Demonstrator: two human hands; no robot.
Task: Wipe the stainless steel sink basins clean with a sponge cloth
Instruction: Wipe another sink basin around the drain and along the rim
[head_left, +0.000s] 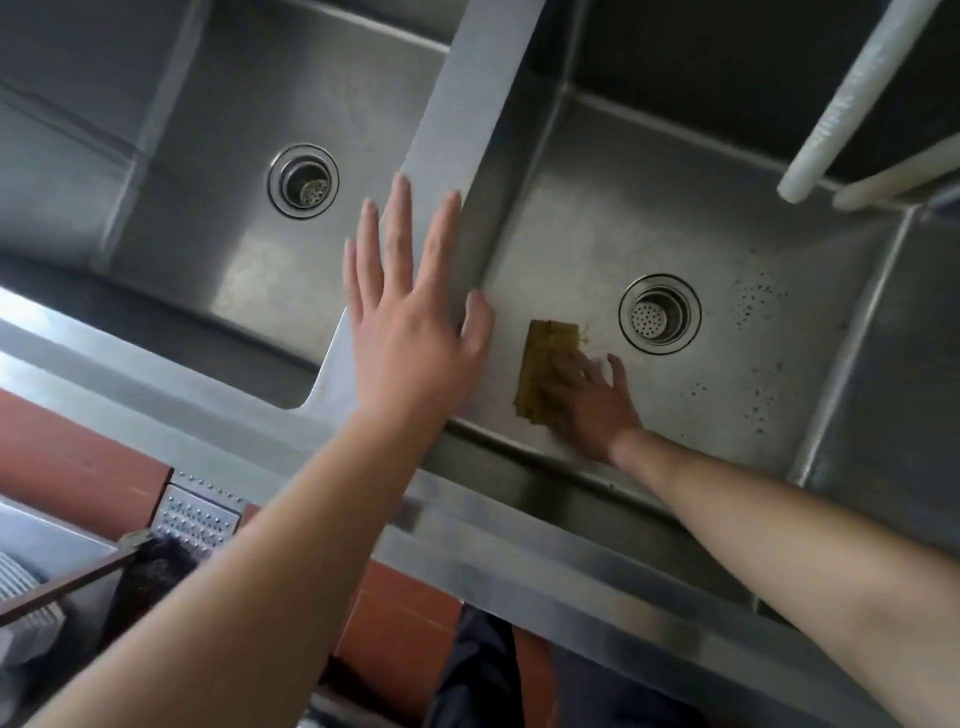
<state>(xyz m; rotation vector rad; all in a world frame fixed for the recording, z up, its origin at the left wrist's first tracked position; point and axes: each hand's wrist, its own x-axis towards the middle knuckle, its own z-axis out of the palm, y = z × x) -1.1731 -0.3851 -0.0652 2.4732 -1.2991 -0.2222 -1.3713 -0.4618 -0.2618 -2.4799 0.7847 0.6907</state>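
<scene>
Two stainless steel sink basins lie below me, split by a flat steel divider (467, 104). My left hand (410, 322) rests flat on that divider, fingers spread and straight. Down in the right basin (779, 415), my right hand (592, 400) presses a yellow-brown sponge cloth (545, 358) flat against the floor, near the front left corner. The cloth lies just left of the right basin's drain (658, 313). Dark specks dot the floor right of that drain. The left basin (218, 260) holds nothing but its drain (303, 181).
Two white ribbed hoses (852, 98) hang over the right basin's back right corner. The sink's front rim (519, 519) runs across below my arms. Beneath it are red floor tiles (67, 467), a perforated metal floor grate (197, 514) and a dark brush-like object (156, 566).
</scene>
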